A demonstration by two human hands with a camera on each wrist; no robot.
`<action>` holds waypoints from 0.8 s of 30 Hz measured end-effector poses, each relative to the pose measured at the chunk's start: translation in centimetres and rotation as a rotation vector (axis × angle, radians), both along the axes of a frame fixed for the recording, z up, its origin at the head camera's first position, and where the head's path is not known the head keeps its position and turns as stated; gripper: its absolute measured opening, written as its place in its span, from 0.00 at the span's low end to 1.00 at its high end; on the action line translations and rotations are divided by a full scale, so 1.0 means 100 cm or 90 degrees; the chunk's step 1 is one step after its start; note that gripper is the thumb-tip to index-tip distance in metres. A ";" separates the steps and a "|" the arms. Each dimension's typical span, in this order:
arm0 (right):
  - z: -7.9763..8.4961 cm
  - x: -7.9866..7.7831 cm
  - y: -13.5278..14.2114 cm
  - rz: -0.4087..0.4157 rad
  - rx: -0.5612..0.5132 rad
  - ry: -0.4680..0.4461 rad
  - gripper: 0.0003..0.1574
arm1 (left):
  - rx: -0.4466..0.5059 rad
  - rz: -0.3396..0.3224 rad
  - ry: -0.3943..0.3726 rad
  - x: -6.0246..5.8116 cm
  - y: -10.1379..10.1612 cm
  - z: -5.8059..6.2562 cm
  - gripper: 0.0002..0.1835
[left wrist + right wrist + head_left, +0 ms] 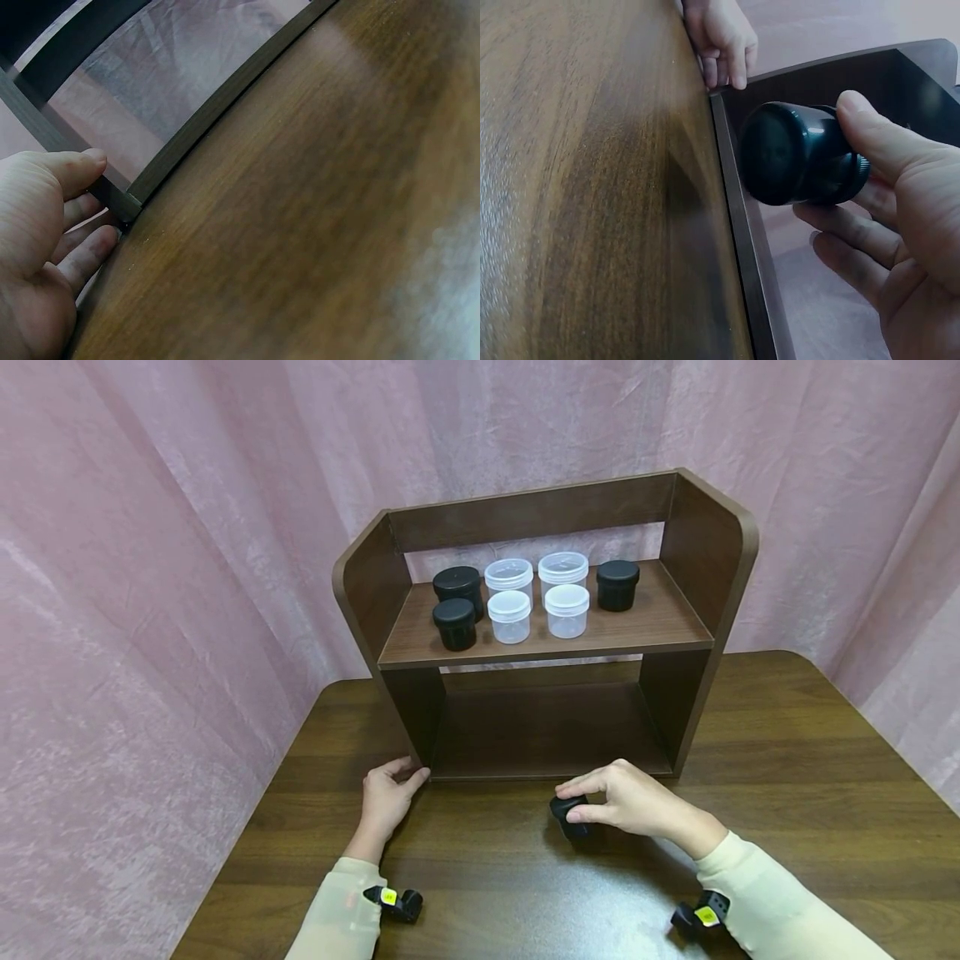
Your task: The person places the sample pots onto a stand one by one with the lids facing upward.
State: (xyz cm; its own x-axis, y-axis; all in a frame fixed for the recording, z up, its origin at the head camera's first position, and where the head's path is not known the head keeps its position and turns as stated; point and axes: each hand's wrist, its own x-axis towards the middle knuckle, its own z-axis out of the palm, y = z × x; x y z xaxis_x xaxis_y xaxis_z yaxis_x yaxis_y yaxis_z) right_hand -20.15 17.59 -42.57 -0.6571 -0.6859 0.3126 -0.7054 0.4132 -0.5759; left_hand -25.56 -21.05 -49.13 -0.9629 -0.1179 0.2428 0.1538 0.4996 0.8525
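My right hand (626, 802) holds a small black lidded jar (572, 825) between thumb and fingers, just in front of the shelf's lower front edge. In the right wrist view the jar (776, 154) lies tilted in the grip, a smooth round end facing the camera. At the lower left corner of the brown two-tier shelf unit (540, 649), my left hand (386, 797) grips the side panel. The left wrist view shows the thumb on one side of that panel (116, 199) and fingers on the other.
On the upper tier stand a large black jar (457, 581), two smaller black jars (455, 627) (618, 589), and several translucent jars (511, 625) in two rows. The wooden table (795, 760) carries the shelf unit. Pink curtains (187, 610) hang behind.
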 end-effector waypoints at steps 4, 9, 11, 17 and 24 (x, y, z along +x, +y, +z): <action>0.001 0.000 0.001 0.002 -0.038 0.003 0.23 | -0.005 0.000 0.008 0.000 0.000 0.000 0.21; 0.003 0.000 0.002 0.000 -0.066 0.016 0.22 | -0.004 -0.001 0.011 0.000 0.000 -0.001 0.21; 0.005 0.000 0.003 -0.005 -0.071 0.025 0.22 | -0.001 0.000 0.009 0.000 0.000 -0.001 0.21; 0.011 0.001 0.006 -0.030 -0.089 0.074 0.20 | 0.003 0.003 0.008 -0.001 0.000 -0.002 0.22; 0.020 0.003 0.008 -0.030 -0.149 0.112 0.18 | 0.005 0.000 0.007 0.000 -0.001 -0.001 0.23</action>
